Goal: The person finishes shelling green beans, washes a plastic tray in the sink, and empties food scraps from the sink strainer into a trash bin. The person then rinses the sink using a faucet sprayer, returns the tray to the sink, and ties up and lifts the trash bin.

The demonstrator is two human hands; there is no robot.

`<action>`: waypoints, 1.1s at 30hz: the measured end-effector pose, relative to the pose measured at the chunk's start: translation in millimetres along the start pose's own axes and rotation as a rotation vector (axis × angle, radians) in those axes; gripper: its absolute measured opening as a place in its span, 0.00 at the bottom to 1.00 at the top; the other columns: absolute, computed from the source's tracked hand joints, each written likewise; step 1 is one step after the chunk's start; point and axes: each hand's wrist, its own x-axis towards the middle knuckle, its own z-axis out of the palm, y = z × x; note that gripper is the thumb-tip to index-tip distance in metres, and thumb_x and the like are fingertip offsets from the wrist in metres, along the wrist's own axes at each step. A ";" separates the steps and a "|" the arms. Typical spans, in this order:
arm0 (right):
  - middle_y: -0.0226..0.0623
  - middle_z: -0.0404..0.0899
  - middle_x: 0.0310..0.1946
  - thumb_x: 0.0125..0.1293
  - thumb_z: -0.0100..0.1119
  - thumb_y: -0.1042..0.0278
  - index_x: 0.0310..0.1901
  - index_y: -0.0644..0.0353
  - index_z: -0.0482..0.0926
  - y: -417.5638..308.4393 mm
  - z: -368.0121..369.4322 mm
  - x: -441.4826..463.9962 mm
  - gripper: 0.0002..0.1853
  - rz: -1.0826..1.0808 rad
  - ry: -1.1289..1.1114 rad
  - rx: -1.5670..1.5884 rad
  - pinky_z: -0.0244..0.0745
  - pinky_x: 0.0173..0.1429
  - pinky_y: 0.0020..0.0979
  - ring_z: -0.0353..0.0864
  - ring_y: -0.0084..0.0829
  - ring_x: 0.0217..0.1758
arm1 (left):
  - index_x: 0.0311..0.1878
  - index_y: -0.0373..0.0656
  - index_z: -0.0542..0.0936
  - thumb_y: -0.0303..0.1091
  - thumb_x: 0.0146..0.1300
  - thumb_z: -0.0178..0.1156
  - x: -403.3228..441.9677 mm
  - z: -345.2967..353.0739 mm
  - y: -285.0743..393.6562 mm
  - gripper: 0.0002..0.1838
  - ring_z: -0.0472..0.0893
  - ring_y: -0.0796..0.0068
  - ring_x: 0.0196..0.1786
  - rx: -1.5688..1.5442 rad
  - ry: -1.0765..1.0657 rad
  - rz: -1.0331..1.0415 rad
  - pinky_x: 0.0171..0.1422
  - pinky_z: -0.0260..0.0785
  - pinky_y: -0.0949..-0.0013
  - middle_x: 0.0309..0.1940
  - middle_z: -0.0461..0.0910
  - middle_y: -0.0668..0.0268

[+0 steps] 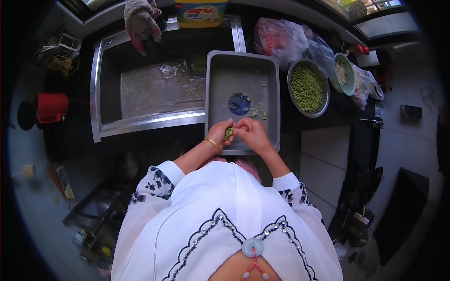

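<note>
My left hand (218, 134), with a gold bangle at the wrist, is cupped and closed round a small heap of shelled green beans (228, 134). My right hand (253, 135) meets it at the fingertips, thumb and forefinger pinched together; whatever they pinch is too small to make out. Both hands are over the near part of a grey rectangular tray (211, 84). Several green bits (255, 113) lie in the tray, beside a round dark-blue patch (239, 104) with pale scraps on it.
To the right stands a metal colander (326, 105) full of green beans, then a pale green bowl (349, 86) of whitish sprouts. Plastic bags (281, 40) sit behind them. A steel sink (105, 84) adjoins the tray on the left, with a cloth (140, 21) and yellow container (200, 14) behind.
</note>
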 end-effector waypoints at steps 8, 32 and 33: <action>0.47 0.79 0.23 0.55 0.54 0.70 0.31 0.60 0.78 46.6 -30.9 32.1 0.06 -0.043 0.335 -0.645 0.74 0.35 0.44 0.81 0.46 0.30 | 0.35 0.41 0.75 0.36 0.65 0.51 9.6 -9.0 -4.7 0.09 0.68 0.82 0.17 0.111 -0.053 -0.007 0.14 0.54 0.80 0.20 0.73 0.68; 0.53 0.80 0.28 0.53 0.54 0.72 0.30 0.64 0.76 53.0 -11.3 46.1 0.06 0.073 0.238 -0.927 0.75 0.39 0.49 0.80 0.53 0.34 | 0.35 0.41 0.75 0.35 0.65 0.51 4.3 -15.9 -5.4 0.08 0.69 0.81 0.17 0.097 -0.042 0.036 0.14 0.54 0.80 0.21 0.74 0.68; 0.50 0.80 0.26 0.53 0.56 0.71 0.29 0.64 0.76 42.2 -9.2 36.5 0.06 0.028 0.252 -0.816 0.75 0.35 0.46 0.81 0.50 0.31 | 0.34 0.41 0.75 0.35 0.65 0.51 4.4 -15.7 -5.2 0.09 0.69 0.81 0.17 0.097 -0.043 0.033 0.14 0.54 0.80 0.21 0.74 0.68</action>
